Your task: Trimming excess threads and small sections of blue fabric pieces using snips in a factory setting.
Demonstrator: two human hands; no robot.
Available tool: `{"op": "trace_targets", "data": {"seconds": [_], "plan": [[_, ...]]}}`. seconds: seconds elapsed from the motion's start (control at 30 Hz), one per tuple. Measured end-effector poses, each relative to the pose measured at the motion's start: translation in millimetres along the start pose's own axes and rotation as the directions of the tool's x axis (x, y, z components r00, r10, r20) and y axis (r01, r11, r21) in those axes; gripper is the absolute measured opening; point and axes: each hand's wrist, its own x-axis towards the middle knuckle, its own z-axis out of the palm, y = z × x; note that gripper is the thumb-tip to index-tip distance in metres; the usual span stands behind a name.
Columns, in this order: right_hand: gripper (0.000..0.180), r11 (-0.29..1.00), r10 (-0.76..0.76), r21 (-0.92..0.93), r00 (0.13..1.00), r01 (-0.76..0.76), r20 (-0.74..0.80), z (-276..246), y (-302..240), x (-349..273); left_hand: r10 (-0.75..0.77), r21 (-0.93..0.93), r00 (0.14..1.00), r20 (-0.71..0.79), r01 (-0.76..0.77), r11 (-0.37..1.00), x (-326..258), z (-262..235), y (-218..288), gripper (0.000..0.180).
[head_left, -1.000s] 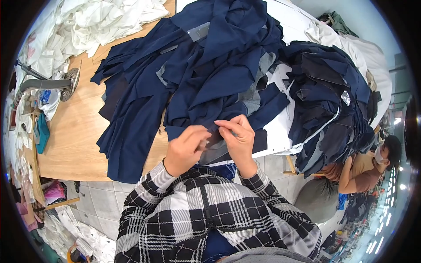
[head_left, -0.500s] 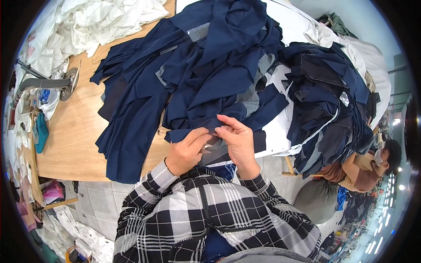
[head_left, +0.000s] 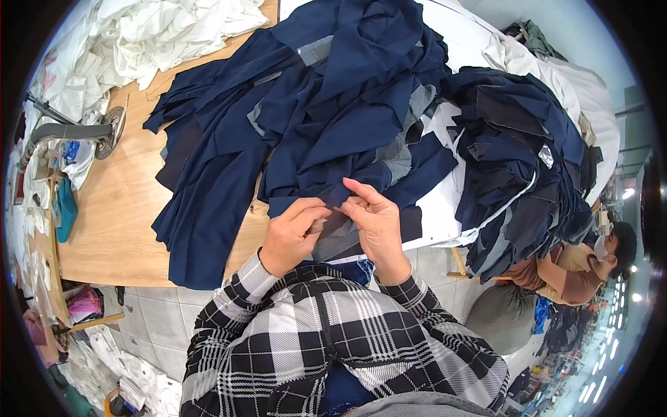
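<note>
My left hand [head_left: 290,236] and my right hand [head_left: 375,224] meet at the near edge of a wooden table [head_left: 118,208], both pinching the same dark navy and grey fabric piece [head_left: 340,233]. Fingertips of the two hands nearly touch at its upper edge. This piece lies at the front of a big heap of navy cut fabric pieces [head_left: 333,111] spread over the table. My sleeves are black and white plaid.
A second stack of dark navy pieces [head_left: 521,153] rests on white cloth at the right. White fabric [head_left: 160,35] is piled at the far left. A metal machine arm [head_left: 69,132] stands at the left edge. Another person [head_left: 577,264] sits at lower right.
My hands have shifted slightly up and closer together on the fabric piece, the fingers working along its edge. The heaps have not moved.
</note>
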Motion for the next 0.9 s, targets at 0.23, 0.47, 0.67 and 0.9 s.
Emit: {"op": "trace_targets", "data": {"seconds": [0.23, 0.47, 0.67, 0.9], "plan": [[0.036, 1.000, 0.006, 0.009, 1.000, -0.006, -0.001, -1.0, 3.8, -0.2, -0.042, -0.051, 0.999, -0.002, 0.042, 0.998, -0.9, 0.6, -0.9, 0.022], [0.035, 1.000, -0.019, -0.018, 0.999, 0.019, -0.028, 0.3, 7.0, -0.5, -0.042, -0.064, 0.999, -0.023, 0.040, 0.997, 0.6, 1.9, -0.3, 0.022], [0.034, 0.999, -0.036, 0.024, 0.999, 0.036, 0.009, 1.9, 6.5, -0.8, -0.064, -0.075, 0.997, -0.031, 0.061, 0.995, 0.2, 1.9, -3.3, 0.022], [0.031, 0.995, -0.097, 0.010, 0.995, 0.097, 0.024, 3.5, 4.9, -0.8, -0.090, -0.070, 0.994, -0.060, 0.086, 0.994, -2.4, 0.0, -6.4, 0.021]]}}
